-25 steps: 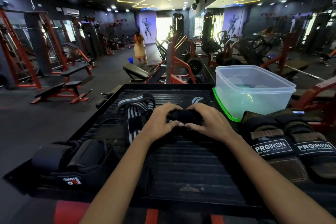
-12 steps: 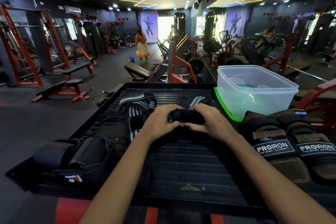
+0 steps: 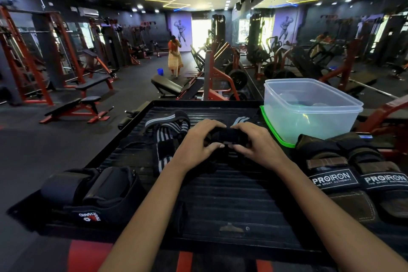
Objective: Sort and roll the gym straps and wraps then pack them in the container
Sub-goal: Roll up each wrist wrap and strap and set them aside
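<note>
Since a second ago almost nothing changed: the left hand (image 3: pixel 196 139) and right hand (image 3: pixel 256 141) keep their grip on the black wrap (image 3: pixel 227 134), rolling unfinished, container (image 3: pixel 309 110) at two o'clock.
</note>
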